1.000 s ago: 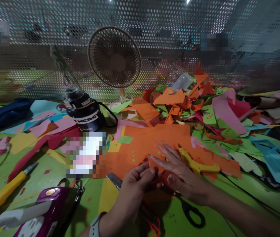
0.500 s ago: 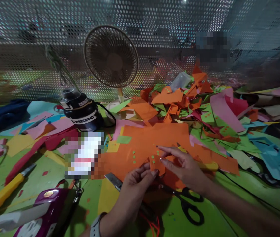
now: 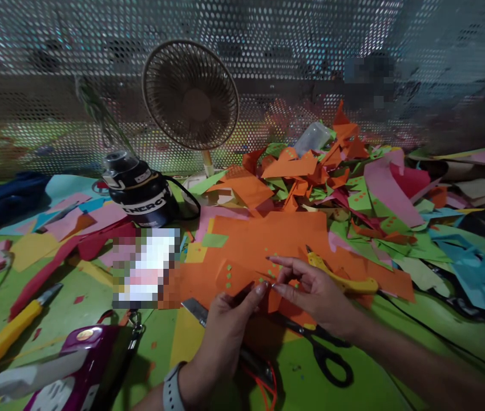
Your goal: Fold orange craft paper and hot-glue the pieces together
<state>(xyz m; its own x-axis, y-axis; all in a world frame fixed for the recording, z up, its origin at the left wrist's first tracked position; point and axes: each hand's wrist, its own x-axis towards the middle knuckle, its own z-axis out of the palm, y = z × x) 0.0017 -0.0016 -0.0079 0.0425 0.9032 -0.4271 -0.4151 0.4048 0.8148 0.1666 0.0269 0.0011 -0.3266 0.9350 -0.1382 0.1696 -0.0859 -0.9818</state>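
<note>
Right hand (image 3: 317,291): nearer the left hand (image 3: 227,328) than half a second ago — fingertips almost together at the orange piece (image 3: 273,301), grip unclear.
Left hand: thumb and fingers pinched on that piece.
Orange piece: between both hands, above the orange sheet (image 3: 277,231).
Black scissors (image 3: 320,353): on the surface (image 3: 306,394) — near the right hand.

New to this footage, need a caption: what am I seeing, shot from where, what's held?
No machine here: a person works bare-handed, filmed by one head-worn camera looking forward and down. The left hand pinches an orange paper piece; the right hand has its fingertips at or very near it.

On the green surface lie an orange sheet, black scissors, a yellow tool and heaped paper scraps. A dark bottle and fan stand behind.
</note>
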